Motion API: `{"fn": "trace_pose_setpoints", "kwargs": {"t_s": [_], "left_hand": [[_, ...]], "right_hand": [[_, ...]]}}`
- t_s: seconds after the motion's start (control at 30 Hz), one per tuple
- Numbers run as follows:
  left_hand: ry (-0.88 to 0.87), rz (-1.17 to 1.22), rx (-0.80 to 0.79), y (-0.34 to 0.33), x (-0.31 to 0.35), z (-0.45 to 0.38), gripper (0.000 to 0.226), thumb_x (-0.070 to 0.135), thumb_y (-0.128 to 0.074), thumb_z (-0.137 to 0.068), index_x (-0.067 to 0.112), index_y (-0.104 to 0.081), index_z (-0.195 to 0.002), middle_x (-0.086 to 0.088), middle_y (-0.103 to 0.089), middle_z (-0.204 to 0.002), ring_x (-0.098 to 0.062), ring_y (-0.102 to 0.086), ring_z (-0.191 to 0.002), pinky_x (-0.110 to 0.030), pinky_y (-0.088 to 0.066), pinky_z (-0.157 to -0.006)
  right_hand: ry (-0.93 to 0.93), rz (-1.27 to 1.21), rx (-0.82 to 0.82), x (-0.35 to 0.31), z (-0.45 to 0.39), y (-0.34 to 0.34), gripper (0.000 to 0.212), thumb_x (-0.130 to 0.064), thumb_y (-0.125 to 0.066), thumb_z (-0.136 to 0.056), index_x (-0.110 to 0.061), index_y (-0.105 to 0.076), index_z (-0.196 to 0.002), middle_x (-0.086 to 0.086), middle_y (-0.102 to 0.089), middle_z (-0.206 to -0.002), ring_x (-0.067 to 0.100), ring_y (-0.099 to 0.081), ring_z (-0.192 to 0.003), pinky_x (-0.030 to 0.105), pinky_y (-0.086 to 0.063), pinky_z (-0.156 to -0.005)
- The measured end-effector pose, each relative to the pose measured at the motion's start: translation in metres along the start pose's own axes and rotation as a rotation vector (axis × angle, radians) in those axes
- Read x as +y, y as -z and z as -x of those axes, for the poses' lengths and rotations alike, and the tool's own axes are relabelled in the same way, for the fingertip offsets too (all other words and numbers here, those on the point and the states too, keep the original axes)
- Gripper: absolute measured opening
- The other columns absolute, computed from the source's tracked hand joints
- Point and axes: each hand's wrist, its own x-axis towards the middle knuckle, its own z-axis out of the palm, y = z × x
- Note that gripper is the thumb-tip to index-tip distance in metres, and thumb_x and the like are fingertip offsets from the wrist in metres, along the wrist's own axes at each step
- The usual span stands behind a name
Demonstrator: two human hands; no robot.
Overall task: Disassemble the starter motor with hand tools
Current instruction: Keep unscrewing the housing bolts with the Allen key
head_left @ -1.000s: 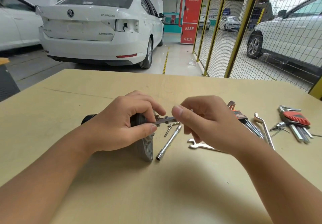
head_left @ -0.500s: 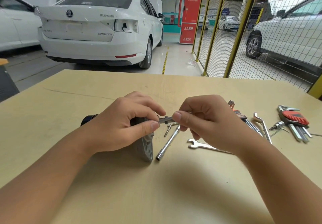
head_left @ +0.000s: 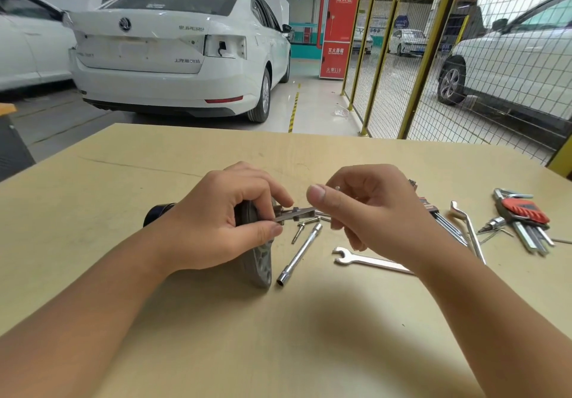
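Starter motor [head_left: 257, 261] lies mid-tabletop, long axis running left–right. Left hand [head_left: 223, 221] curls over its end plate, thumb and forefinger pinching the metal lever [head_left: 294, 213] that juts right. Right hand [head_left: 371, 211], just beside that tip, loosely curled — possibly pinching a small pin; cannot tell.

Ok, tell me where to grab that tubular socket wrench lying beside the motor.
Pinch the tubular socket wrench at its bare mid-shaft, coming from above with fingers across it. It lies flat on the table, slanting away; its far end crowds a loose bolt, its near end the starter motor.
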Motion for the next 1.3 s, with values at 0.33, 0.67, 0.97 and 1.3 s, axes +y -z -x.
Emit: {"fn": "trace_pose_setpoints", "kwargs": {"t_s": [0.33, 0.67, 0.97, 1.3], "left_hand": [[-0.005, -0.035, -0.011, -0.002, -0.006, -0.001, 0.012, 0.033, -0.078, -0.085, 0.021, -0.075, -0.086, 0.016, -0.073, -0.108, -0.018, -0.063, -0.116, -0.042, -0.051, -0.096], [0.003, -0.007, -0.031, 0.000, -0.005, -0.001, 0.006, 0.022, -0.074, -0.088, 0.023, -0.079, -0.084, 0.014, -0.075, -0.106, -0.021, -0.063, -0.114, -0.046, -0.050, -0.094], [0.026, 0.043, 0.001, 0.001, 0.000, -0.001, 0.005, 0.020, -0.081, -0.079, 0.018, -0.076, -0.078, 0.013, -0.076, -0.104, -0.020, -0.066, -0.112, -0.041, -0.050, -0.095], [0.034, 0.027, 0.002, -0.001, 0.000, -0.001, 0.011, 0.017, -0.079, -0.077, 0.017, -0.070, -0.073, 0.014, -0.075, -0.103, -0.020, -0.065, -0.111, -0.041, -0.050, -0.092]], "right_hand": [[-0.040, -0.257, -0.113, -0.003, -0.002, -0.003, 0.035, -0.036, -0.059, -0.094, -0.006, -0.073, -0.085, 0.010, -0.061, -0.059, 0.023, -0.050, -0.045, 0.025, -0.039, -0.045], [-0.054, -0.332, -0.165, 0.001, -0.002, -0.001, 0.022, -0.019, -0.057, -0.088, -0.008, -0.075, -0.089, 0.016, -0.064, -0.067, 0.026, -0.054, -0.053, 0.031, -0.044, -0.051], [-0.006, -0.227, -0.215, 0.002, -0.003, 0.004, 0.016, -0.013, -0.064, -0.084, -0.020, -0.076, -0.092, 0.011, -0.072, -0.078, 0.021, -0.057, -0.053, 0.030, -0.047, -0.053], [-0.189, -0.105, -0.151, 0.003, -0.004, 0.012, 0.038, -0.045, -0.069, -0.094, -0.012, -0.071, -0.075, 0.014, -0.064, -0.055, 0.022, -0.047, -0.039, 0.026, -0.037, -0.043]]}}
